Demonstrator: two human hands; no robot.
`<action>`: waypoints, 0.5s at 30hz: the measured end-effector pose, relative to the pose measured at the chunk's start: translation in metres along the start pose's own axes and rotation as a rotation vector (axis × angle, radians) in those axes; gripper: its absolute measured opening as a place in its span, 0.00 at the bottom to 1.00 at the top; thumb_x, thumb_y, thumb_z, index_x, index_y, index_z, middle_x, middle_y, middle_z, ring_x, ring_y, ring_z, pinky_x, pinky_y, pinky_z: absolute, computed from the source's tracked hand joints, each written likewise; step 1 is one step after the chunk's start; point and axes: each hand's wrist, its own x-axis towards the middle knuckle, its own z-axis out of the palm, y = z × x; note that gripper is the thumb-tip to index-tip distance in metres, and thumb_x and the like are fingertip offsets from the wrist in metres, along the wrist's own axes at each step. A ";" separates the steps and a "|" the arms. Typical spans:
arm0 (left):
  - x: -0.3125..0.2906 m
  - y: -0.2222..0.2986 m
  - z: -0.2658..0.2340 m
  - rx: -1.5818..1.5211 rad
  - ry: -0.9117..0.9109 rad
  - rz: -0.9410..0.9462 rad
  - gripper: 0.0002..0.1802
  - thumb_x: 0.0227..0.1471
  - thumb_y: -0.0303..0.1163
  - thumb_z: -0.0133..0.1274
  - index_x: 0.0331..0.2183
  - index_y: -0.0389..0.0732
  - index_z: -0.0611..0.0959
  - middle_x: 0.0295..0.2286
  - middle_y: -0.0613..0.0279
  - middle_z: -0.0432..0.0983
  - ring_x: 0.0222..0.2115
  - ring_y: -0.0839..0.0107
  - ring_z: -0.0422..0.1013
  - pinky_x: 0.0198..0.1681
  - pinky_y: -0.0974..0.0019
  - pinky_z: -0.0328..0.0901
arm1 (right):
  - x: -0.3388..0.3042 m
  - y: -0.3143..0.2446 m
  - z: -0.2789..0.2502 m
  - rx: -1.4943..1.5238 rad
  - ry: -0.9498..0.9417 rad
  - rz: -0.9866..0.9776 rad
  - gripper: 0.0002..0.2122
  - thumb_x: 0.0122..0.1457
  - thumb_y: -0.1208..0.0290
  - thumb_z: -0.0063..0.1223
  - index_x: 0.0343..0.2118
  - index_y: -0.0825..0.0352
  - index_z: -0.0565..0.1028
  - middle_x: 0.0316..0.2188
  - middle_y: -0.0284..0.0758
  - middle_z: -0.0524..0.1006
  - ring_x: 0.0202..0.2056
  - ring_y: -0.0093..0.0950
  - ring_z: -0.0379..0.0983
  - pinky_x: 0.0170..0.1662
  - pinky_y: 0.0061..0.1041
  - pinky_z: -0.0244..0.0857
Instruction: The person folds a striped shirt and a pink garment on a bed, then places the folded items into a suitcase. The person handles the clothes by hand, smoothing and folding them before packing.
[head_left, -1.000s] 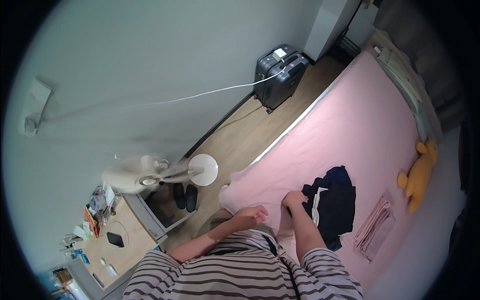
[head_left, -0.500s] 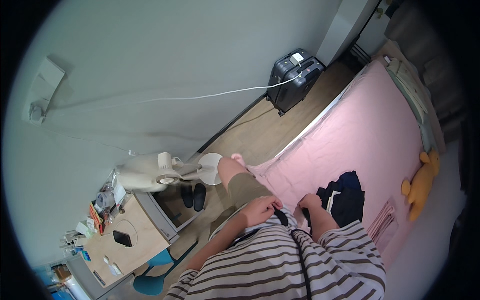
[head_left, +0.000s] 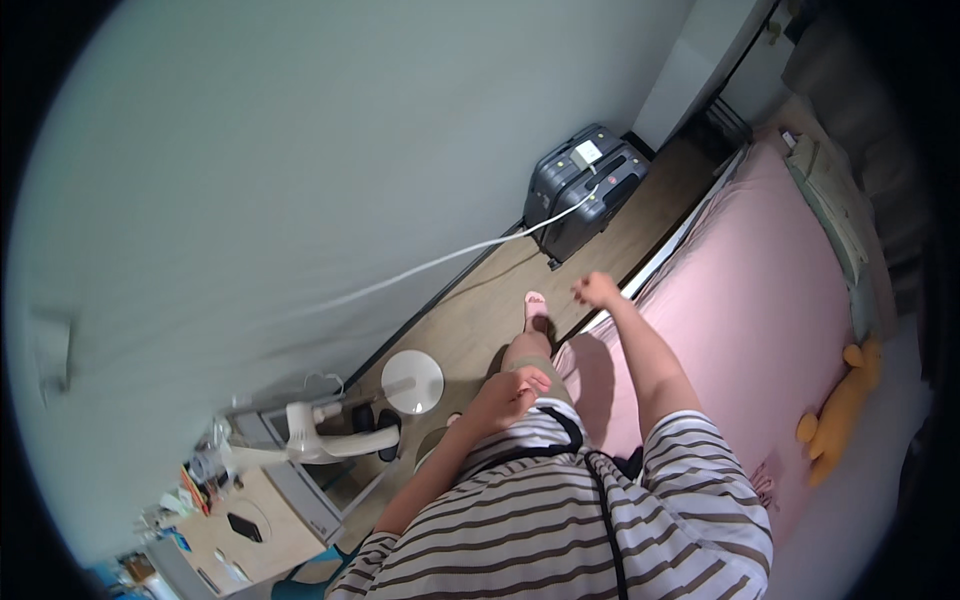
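My left hand (head_left: 512, 388) hovers in front of my waist, above my khaki shorts (head_left: 535, 370). Its fingers are loosely bent and apart, with nothing in them. Farther out, my right hand (head_left: 598, 291) is stretched forward over the near edge of the pink-covered bed (head_left: 730, 310). Its fingers are slack and half curled, and I see nothing held there. A black strap (head_left: 565, 425) crosses the front of my striped shirt (head_left: 530, 510). Dark clothing (head_left: 630, 463) on the bed is mostly hidden behind my right arm.
A grey suitcase (head_left: 575, 215) stands by the wall, with a white cable (head_left: 440, 262) running to it. At left are a white fan (head_left: 325, 440) with a round base (head_left: 412, 382), and a desk (head_left: 270, 520) bearing a phone (head_left: 244, 527). A yellow plush toy (head_left: 840, 420) lies on the bed.
My right hand has swung forward and up from beside the dark clothes. My left hand has risen slightly off the waist. The view has shifted, and a pink slipper on my foot now shows.
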 end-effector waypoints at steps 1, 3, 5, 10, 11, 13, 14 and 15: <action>0.024 0.004 0.002 0.032 0.075 -0.006 0.13 0.50 0.19 0.44 0.40 0.35 0.75 0.33 0.59 0.76 0.32 0.74 0.72 0.38 0.73 0.66 | 0.028 0.012 -0.036 -0.058 0.114 -0.006 0.12 0.54 0.63 0.49 0.29 0.67 0.80 0.23 0.35 0.80 0.25 0.23 0.78 0.28 0.25 0.71; 0.086 -0.002 0.001 0.051 0.150 -0.040 0.15 0.52 0.22 0.46 0.43 0.36 0.73 0.36 0.59 0.75 0.35 0.74 0.72 0.40 0.71 0.66 | 0.090 0.047 -0.091 0.189 0.292 0.070 0.13 0.54 0.62 0.48 0.29 0.68 0.78 0.24 0.35 0.80 0.24 0.24 0.78 0.26 0.25 0.71; 0.141 0.003 0.003 -0.005 0.144 -0.178 0.15 0.53 0.24 0.46 0.45 0.36 0.72 0.35 0.59 0.75 0.35 0.75 0.71 0.40 0.71 0.66 | 0.135 0.099 -0.137 0.378 0.417 0.136 0.14 0.56 0.62 0.46 0.30 0.69 0.77 0.24 0.35 0.79 0.24 0.25 0.78 0.24 0.24 0.71; 0.250 -0.035 -0.029 0.101 0.270 -0.206 0.18 0.50 0.21 0.48 0.45 0.35 0.70 0.32 0.55 0.77 0.32 0.68 0.76 0.34 0.70 0.68 | 0.217 0.076 -0.180 0.609 0.414 0.365 0.14 0.54 0.62 0.49 0.29 0.70 0.75 0.25 0.36 0.79 0.24 0.26 0.78 0.26 0.25 0.72; 0.279 -0.027 -0.029 0.209 0.273 -0.172 0.19 0.49 0.20 0.48 0.45 0.34 0.70 0.31 0.54 0.78 0.31 0.66 0.77 0.33 0.69 0.69 | 0.228 0.083 -0.184 0.886 0.413 0.403 0.14 0.54 0.62 0.50 0.31 0.71 0.74 0.27 0.35 0.78 0.25 0.26 0.78 0.26 0.26 0.73; 0.338 -0.039 -0.030 0.172 0.266 -0.205 0.19 0.49 0.20 0.48 0.46 0.34 0.69 0.32 0.55 0.77 0.31 0.67 0.76 0.34 0.70 0.68 | 0.278 0.122 -0.189 1.164 0.476 0.369 0.16 0.54 0.59 0.53 0.34 0.70 0.74 0.26 0.35 0.77 0.24 0.26 0.77 0.26 0.26 0.73; 0.364 -0.045 -0.031 0.158 0.270 -0.225 0.19 0.50 0.20 0.48 0.46 0.34 0.69 0.32 0.56 0.77 0.31 0.68 0.76 0.34 0.71 0.68 | 0.298 0.128 -0.190 1.270 0.534 0.359 0.16 0.54 0.58 0.54 0.35 0.70 0.74 0.26 0.34 0.77 0.23 0.26 0.76 0.25 0.26 0.73; 0.389 -0.059 -0.037 -0.040 0.301 -0.287 0.18 0.51 0.22 0.48 0.46 0.34 0.69 0.34 0.58 0.76 0.32 0.71 0.74 0.36 0.72 0.67 | 0.315 0.123 -0.184 1.238 0.524 0.384 0.17 0.53 0.57 0.55 0.33 0.70 0.75 0.25 0.34 0.77 0.22 0.26 0.76 0.24 0.25 0.73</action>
